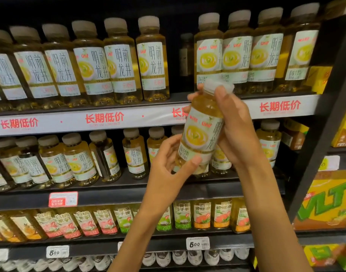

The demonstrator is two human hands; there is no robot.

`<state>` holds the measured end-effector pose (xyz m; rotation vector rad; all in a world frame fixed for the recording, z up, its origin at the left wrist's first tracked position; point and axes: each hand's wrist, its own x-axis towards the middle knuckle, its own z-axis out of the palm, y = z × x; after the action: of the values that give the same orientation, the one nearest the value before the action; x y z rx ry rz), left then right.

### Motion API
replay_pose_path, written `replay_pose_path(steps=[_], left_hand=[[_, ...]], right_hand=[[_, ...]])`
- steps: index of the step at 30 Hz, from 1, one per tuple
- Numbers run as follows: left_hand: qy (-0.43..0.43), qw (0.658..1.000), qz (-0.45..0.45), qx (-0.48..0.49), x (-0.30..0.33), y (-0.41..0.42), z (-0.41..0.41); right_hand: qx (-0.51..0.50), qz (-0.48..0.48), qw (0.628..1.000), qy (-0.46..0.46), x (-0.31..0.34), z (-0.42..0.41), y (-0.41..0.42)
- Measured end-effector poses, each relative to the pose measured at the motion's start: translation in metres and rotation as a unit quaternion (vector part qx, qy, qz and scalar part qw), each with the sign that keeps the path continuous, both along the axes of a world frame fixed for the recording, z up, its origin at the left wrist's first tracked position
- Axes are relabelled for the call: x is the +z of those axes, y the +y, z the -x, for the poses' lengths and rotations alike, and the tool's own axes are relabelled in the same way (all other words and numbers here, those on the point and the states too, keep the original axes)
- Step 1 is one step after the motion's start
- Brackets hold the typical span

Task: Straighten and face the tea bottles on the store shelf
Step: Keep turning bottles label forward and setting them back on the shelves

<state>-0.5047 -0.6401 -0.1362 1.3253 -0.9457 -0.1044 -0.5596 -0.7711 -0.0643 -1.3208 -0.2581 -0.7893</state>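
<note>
Filling nearly the whole view, the dark store shelving [129, 195] carries rows of golden tea in tiers. On the top tier, a row of tea bottles [117, 61] stands at the left and a second group [236, 50] at the right, with a dark gap between them where one bottle sits far back. A white price strip with red lettering [103, 119] runs along that tier's front edge. The middle tier [76, 160] holds more of the same bottles, several tilted and with labels turned aside. Below them stand smaller flavoured bottles [101, 220], and yellow cartons [329, 203] are stacked at the far right.

Held off the shelf in front of the middle tier, the tea bottle [201, 132] leans with its cap toward the upper right, just below the gap in the top row, its label facing the camera. It lies between both hands. The right hand [236, 130] grasps the upper half from the right side, fingers wrapped round the back with their tips showing at the neck's left, thumb beside the pale cap [219, 86]. The left hand [168, 163] grips the base from the lower left, thumb laid across the label's bottom edge, fingers curled behind. Both bare forearms rise from the bottom of the view, the left slanting up to the right, the right leaning up to the left.
</note>
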Motion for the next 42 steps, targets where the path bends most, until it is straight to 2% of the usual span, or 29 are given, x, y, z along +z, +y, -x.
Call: replay_pose_path(steps=[4, 8, 14, 17, 22, 29, 34, 39, 42], left_hand=[[-0.076, 0.996, -0.009, 0.036, 0.020, -0.007, -0.010], [-0.161, 0.980, 0.003, 0.121, 0.050, -0.022, -0.024], [-0.143, 0.975, 0.036, 0.165, 0.073, -0.040, -0.032], [-0.133, 0.970, 0.049, 0.198, 0.075, -0.046, -0.033], [-0.158, 0.944, -0.011, 0.290, 0.077, -0.049, -0.035], [-0.148, 0.929, -0.030, 0.338, 0.079, -0.050, -0.036], [-0.162, 0.911, -0.060, 0.373, 0.077, -0.056, -0.039], [-0.217, 0.871, -0.072, 0.434, 0.072, -0.065, -0.038], [-0.227, 0.855, -0.081, 0.458, 0.073, -0.068, -0.042]], right_hand=[[-0.014, 0.016, 0.999, -0.028, 0.031, -0.011, -0.005], [-0.039, 0.058, 0.996, -0.063, 0.062, -0.020, -0.012], [-0.087, 0.123, 0.984, -0.096, 0.089, -0.039, -0.016], [-0.115, 0.114, 0.983, -0.087, 0.091, -0.050, -0.018], [-0.162, 0.102, 0.978, -0.084, 0.092, -0.059, -0.025], [-0.255, 0.187, 0.941, -0.119, 0.086, -0.059, -0.028], [-0.294, 0.252, 0.917, -0.097, 0.075, -0.059, -0.038], [-0.409, 0.323, 0.851, -0.070, 0.072, -0.064, -0.046], [-0.433, 0.337, 0.834, -0.061, 0.073, -0.069, -0.047]])
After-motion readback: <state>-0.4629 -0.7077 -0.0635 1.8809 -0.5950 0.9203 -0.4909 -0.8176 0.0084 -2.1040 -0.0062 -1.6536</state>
